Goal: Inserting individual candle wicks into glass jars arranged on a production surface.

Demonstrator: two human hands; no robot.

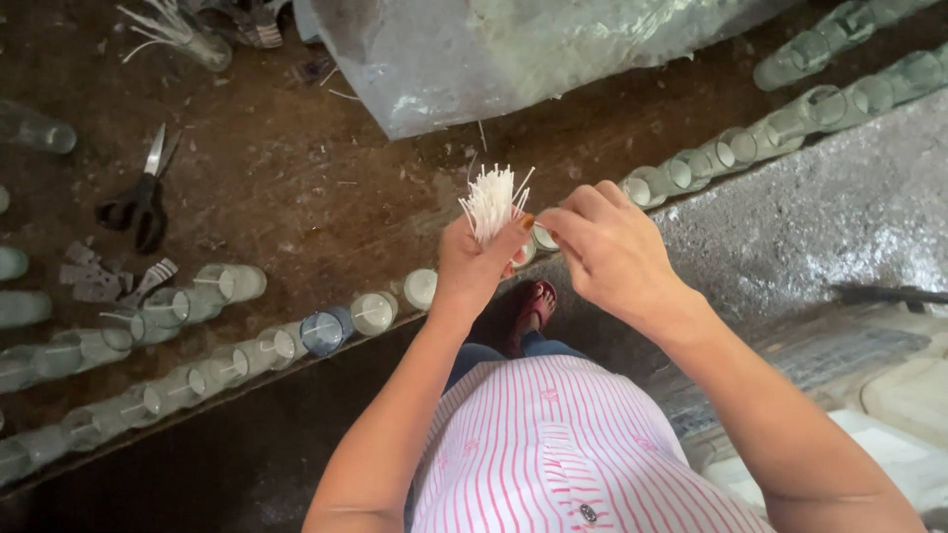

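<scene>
**Operator:** Wicks, a bundle of thin white stiff strands, sit upright in my left hand, which is closed in a fist round their lower ends, just above the row of clear glass candle jars along the tabletop edge.

**Partner:** And your right hand?

**Operator:** My right hand is just beside the bundle, fingertips pressed together as if pinching one strand; I cannot tell whether it grips one. I judge I'm drawing out a single wick.

**Partner:** What does the next move call for?

**Operator:** Probably a fine pinch and a straight pull, so that neighbouring strands stay put. The black-handled scissors lie well left of the bundle.
</scene>
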